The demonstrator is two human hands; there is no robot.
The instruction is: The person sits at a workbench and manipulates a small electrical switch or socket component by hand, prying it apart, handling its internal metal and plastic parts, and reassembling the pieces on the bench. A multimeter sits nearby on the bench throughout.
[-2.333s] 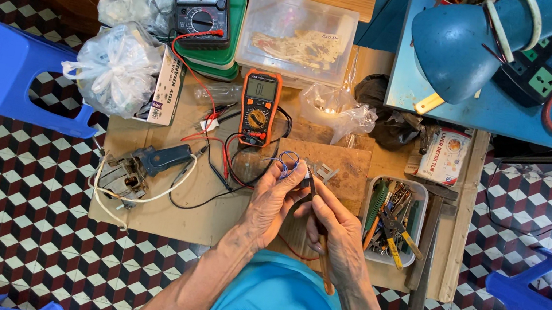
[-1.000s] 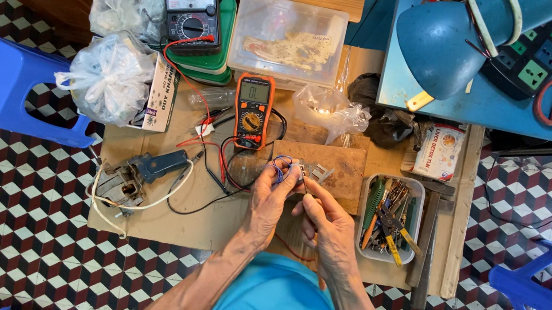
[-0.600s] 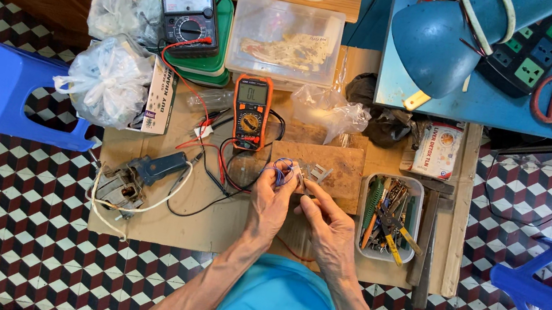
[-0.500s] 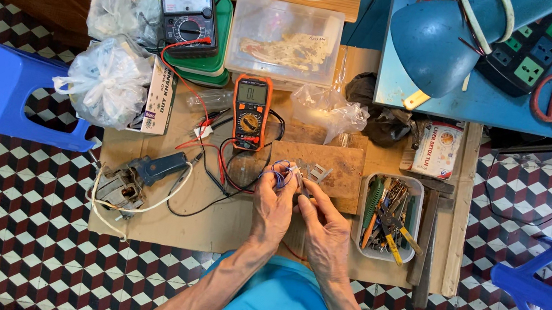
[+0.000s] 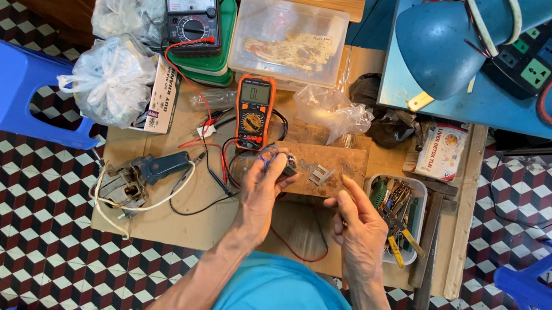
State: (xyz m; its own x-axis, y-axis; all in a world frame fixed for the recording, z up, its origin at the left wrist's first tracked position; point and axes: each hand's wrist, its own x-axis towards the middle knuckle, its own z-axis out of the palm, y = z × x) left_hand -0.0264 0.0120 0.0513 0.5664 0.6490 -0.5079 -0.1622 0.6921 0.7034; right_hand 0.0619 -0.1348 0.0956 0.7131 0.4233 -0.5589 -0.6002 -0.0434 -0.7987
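Two hands over the desk [image 5: 155, 221]. Left hand [image 5: 261, 190] pinches a small wired part [image 5: 280, 161] at its fingertips, raised just below the orange meter [image 5: 253, 111], probably for inspection. Right hand [image 5: 360, 227] empty, fingers loosely spread, beside the tool tray [image 5: 419, 200], near the wood block [image 5: 344, 164].

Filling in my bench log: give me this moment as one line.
left hand: holds small wired part | right hand: open, empty, beside it | orange meter: just behind | parts tray: right
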